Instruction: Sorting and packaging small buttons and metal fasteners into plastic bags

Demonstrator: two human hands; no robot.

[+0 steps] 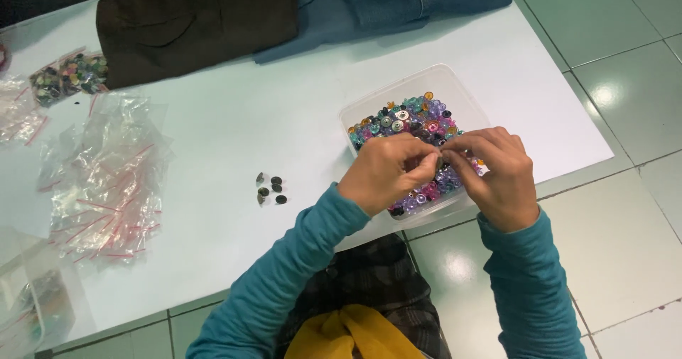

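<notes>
A clear plastic tub (455, 85) full of small buttons (408, 117) in purple, teal, pink and orange stands at the white table's right edge. Both my hands hover over its near half. My left hand (387, 171) and my right hand (497, 174) meet fingertip to fingertip, pinching something small between them; what it is stays hidden by the fingers. A little group of dark buttons (271, 188) lies loose on the table to the left of the tub.
A heap of small clear zip bags (106, 174) with red strips lies at the left. A bag of mixed buttons (67, 75) sits at the far left. Folded brown cloth (199, 18) and blue denim (398, 0) lie at the back. Green floor tiles (625, 75) lie to the right.
</notes>
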